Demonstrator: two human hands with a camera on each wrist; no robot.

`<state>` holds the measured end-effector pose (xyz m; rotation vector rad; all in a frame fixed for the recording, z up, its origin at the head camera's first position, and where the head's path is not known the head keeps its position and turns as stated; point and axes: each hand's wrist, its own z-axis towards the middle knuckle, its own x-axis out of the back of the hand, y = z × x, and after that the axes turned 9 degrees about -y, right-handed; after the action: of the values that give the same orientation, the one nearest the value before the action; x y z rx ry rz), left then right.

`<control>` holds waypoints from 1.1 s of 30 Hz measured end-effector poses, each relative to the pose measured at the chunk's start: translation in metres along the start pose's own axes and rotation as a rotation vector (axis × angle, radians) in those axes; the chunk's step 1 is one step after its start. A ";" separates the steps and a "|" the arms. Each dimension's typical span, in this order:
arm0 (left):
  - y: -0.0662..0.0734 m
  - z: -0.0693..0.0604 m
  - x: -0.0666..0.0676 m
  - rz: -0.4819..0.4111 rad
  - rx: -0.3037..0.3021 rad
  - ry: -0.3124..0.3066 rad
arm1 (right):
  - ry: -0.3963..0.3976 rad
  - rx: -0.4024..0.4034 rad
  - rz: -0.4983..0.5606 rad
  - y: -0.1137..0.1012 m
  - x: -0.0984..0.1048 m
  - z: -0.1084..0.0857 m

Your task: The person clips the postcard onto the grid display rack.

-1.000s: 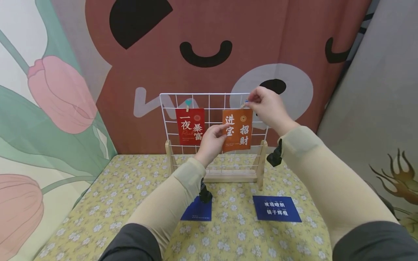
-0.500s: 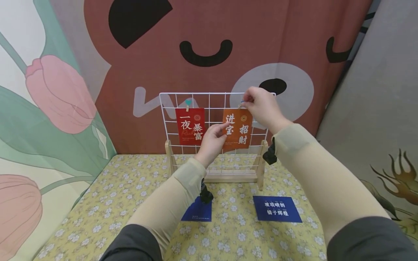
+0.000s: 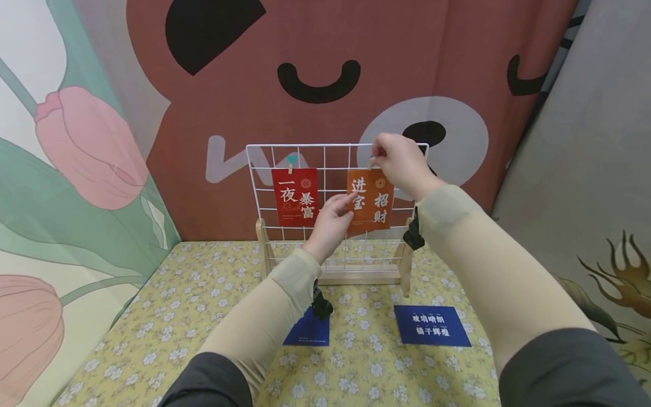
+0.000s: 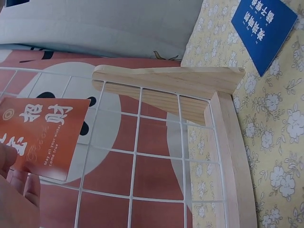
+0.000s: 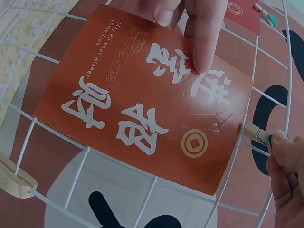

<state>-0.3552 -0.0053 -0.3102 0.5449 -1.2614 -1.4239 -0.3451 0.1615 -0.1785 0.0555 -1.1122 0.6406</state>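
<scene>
An orange card (image 3: 371,212) with white characters lies against the white wire grid rack (image 4: 135,156), right of a hung red card (image 3: 296,212). My left hand (image 3: 330,226) pinches the orange card at its left side, with a finger over its front. Between thumb and finger, my right hand (image 3: 404,164) pinches a small wooden clothespin (image 5: 257,134) with a blue piece on it. The clothespin's tip is at the orange card's top edge. Whether it bites on the card cannot be told. A clothespin with a teal heart (image 3: 291,160) holds the red card on the grid.
The rack stands on a wooden base (image 3: 361,276) at the back of a table with a yellow floral cloth (image 3: 203,316). A blue card (image 3: 432,326) lies at front right. Another blue card (image 3: 309,332) is partly hidden by my left arm. A printed curtain (image 3: 229,113) hangs behind.
My right hand has moved left and slightly up with the clothespin, along the orange card's top edge toward its middle. The left hand stays nearly still on the card.
</scene>
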 end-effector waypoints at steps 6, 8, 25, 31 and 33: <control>0.001 -0.002 0.000 -0.020 0.007 -0.024 | -0.028 -0.011 -0.007 -0.003 0.000 0.001; 0.001 -0.002 0.000 -0.021 0.008 -0.027 | -0.034 -0.010 -0.014 -0.003 -0.001 0.002; 0.000 -0.001 -0.001 -0.002 -0.001 -0.024 | -0.087 -0.025 -0.097 -0.006 -0.002 0.008; 0.001 -0.002 -0.001 -0.007 0.009 -0.035 | -0.105 -0.050 -0.112 -0.006 -0.002 0.009; 0.001 -0.002 -0.001 -0.001 0.012 -0.034 | -0.108 -0.055 -0.110 -0.006 -0.002 0.009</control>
<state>-0.3528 -0.0052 -0.3103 0.5319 -1.2970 -1.4328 -0.3496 0.1521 -0.1749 0.1041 -1.2218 0.5136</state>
